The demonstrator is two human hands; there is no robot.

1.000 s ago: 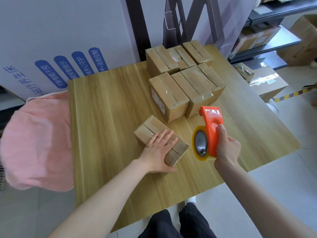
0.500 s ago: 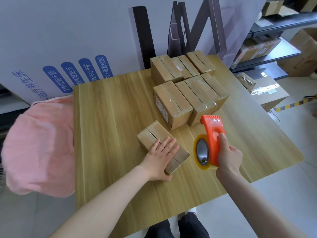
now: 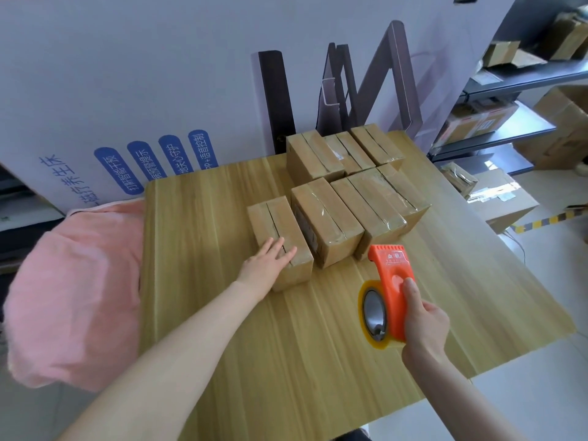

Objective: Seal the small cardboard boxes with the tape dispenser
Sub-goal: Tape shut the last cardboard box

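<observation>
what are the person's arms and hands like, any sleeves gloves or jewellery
Both arms are bare as far as the frame reaches: no sleeve shows on the left forearm or the right forearm. The left hand and the right hand wear no gloves, and no ring, watch or bracelet is visible on the fingers or wrists.

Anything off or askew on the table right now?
Only the cardboard box under the left hand: its top seam shows as a dark gap with no glossy tape visible, unlike the taped boxes beside it. The right hand grips the tape dispenser. Nothing spilled or crushed.
</observation>
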